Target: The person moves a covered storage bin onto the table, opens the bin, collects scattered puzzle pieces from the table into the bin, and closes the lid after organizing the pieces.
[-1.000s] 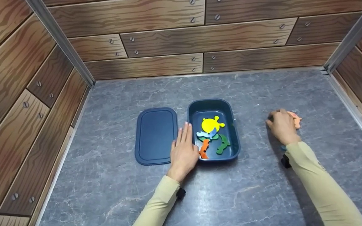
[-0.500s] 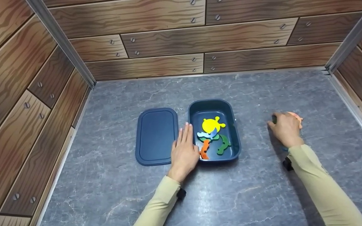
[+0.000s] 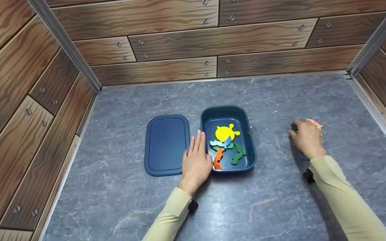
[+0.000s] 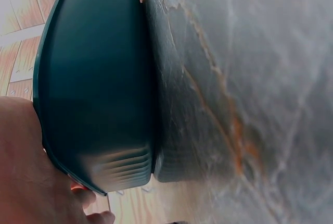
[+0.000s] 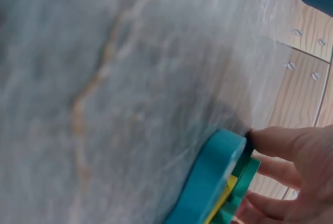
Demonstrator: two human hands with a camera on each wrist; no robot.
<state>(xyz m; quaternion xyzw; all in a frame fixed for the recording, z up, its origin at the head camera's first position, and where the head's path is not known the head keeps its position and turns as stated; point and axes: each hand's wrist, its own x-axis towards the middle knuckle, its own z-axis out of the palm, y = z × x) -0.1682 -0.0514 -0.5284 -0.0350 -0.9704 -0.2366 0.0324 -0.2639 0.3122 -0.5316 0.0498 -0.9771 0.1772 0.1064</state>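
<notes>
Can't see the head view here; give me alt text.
A person's right hand curls over a mostly hidden green piece at right, a peach piece partly visible behind it. The left hand touches the left side of an open dark blue box holding colourful pieces; a matching lid lies further left.

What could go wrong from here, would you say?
Pinching the green piece, the right hand might brush the pale orange piece beside it. In the box, the light blue piece overlaps the yellow piece, so additions could pile unevenly. The lid, lying beside the left hand, might get nudged.
</notes>
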